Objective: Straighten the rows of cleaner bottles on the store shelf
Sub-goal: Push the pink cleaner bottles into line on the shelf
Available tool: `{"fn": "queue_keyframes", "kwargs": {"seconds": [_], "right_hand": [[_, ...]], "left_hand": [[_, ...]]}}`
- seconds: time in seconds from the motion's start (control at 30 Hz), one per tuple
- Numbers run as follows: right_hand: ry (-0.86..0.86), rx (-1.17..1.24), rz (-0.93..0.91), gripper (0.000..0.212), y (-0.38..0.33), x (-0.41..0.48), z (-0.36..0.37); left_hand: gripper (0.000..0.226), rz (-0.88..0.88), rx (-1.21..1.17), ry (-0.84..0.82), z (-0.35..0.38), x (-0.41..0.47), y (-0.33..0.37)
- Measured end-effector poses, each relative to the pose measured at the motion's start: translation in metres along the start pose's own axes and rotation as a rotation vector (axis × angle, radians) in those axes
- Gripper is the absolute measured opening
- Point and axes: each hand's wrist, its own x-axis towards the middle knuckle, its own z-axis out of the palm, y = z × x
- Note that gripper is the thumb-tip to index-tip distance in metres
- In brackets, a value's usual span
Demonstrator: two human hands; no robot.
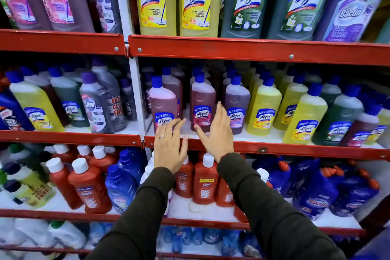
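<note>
Bottles (203, 110), spread hands (168, 145) in front

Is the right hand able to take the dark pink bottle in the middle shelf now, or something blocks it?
Probably yes. The right hand is open, right in front of the dark pink bottle at the shelf's front edge. Nothing stands between them, and the gap beside the pink bottle on the left leaves room for the thumb.

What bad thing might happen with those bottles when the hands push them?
1. The left hand and right hand are open, gripping nothing, so a shove might tip the pink bottle or the dark red bottle.
2. Both stand near the shelf's red front edge, so one could fall off.
</note>
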Motion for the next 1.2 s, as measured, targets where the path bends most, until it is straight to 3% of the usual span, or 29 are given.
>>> {"fn": "queue_keyframes", "kwargs": {"seconds": [0.1,0.2,0.47,0.67,1.2], "right_hand": [[-0.048,0.126,0.174,0.111,-0.007,0.015,0.010],[-0.072,0.171,0.291,0.117,-0.014,0.032,0.023],[-0.022,0.235,0.483,0.110,-0.019,0.054,0.052],[-0.024,0.225,0.478,0.093,-0.015,0.061,0.055],[-0.033,0.128,0.362,0.086,-0.015,0.021,0.040]], "left_hand": [[0.037,-0.059,0.021,-0.070,0.003,-0.012,-0.018],[0.041,-0.093,0.061,-0.156,0.006,-0.020,-0.030],[0.044,-0.095,0.079,-0.186,0.006,-0.018,-0.035],[0.039,-0.099,0.119,-0.156,0.009,-0.018,-0.032],[0.029,-0.088,0.165,-0.105,0.023,-0.022,-0.033]]}}
